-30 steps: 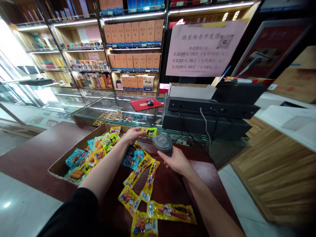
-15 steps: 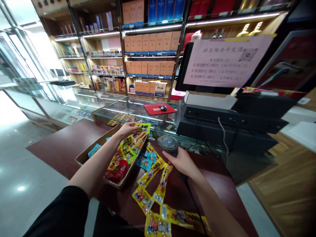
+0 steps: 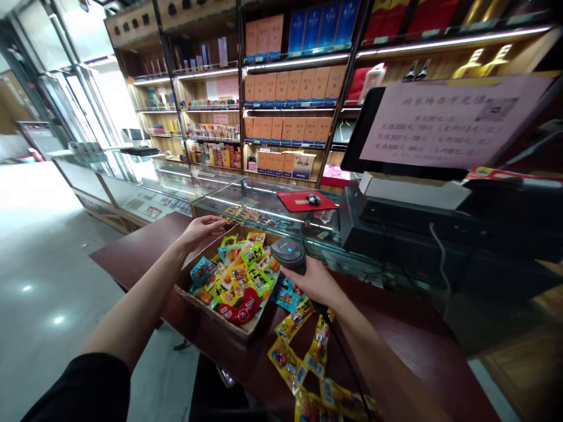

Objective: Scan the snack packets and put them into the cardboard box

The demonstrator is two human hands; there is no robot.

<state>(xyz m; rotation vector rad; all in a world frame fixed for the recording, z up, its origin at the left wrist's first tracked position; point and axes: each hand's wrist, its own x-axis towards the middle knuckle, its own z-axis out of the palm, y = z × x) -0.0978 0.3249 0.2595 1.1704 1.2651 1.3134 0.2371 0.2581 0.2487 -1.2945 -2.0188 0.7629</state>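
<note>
1. Wooden shelving with lit ledges (image 3: 192,91): stands well beyond the tray, stocked with orange, blue and red boxes.
2. Long glass-topped display counter (image 3: 211,187): runs behind the tray.
3. Dark red-brown, glossy table (image 3: 141,246): lies under the tray and extends to both sides of it.
4. Black counter terminal (image 3: 378,217): sits beyond the tray and to its right; a pink printed paper sheet (image 3: 440,129) covers most of its screen.
5. Shallow brown cardboard tray (image 3: 220,321), the landmark: rests on the table, filled with small green, yellow and blue plastic packets; a red curved packet (image 3: 241,308) lies at its near end.
6. Flat red mouse pad (image 3: 292,201): on the counter, beyond the tray and to its right.
7. Left hand (image 3: 203,230): at the tray's far left corner, fingers bent; I cannot tell whether it grips anything.
8. Right hand (image 3: 316,284): just right of the tray, closed round the handle of a dark grey plastic handheld scanner (image 3: 288,252), whose head shows a blue light near the right rim.
9. Yellow printed plastic packets (image 3: 284,357): scattered on the table, right of the tray and nearer the person.
10. Blue plastic packets (image 3: 288,299): just beside the tray's right wall.
11. Dark computer mouse (image 3: 313,200): on the pad, beyond the tray.
</note>
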